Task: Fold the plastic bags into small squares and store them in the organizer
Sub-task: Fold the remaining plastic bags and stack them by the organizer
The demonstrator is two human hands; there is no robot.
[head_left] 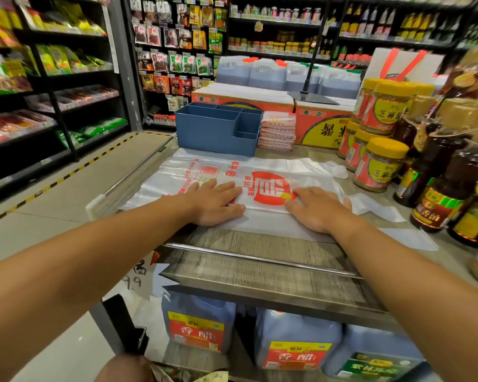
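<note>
White plastic, printed in red, covers most of the wooden shelf top (260,260): a plastic bag (262,175) lies spread flat across it, its handle end trailing off to the right toward the jars. Both hands press down on the near half of the bag, palms flat and fingers straight. The left hand (215,202) lies over the red lettering just left of the round red logo, and the right hand (319,209) lies at the logo's right edge — neither one grips or pinches the plastic. The near edge of the bag under the palms looks doubled over, though the blur makes the fold line hard to read. Behind the bag, at the far side of the shelf top, stands a blue organizer (218,130) with several open compartments; what is inside them cannot be seen from this angle. Just to its right sits a stack of bags (277,132), folded flat, white with red print, resting against an orange carton (319,125). Yellow-lidded jars (381,161) crowd the right side of the shelf, with dark sauce bottles (442,186) beside them. Below the shelf top stand large jugs (199,321) with red and yellow labels — a lower tier of stock. Store shelving (53,78) packed with goods lines the aisle to the left.
</note>
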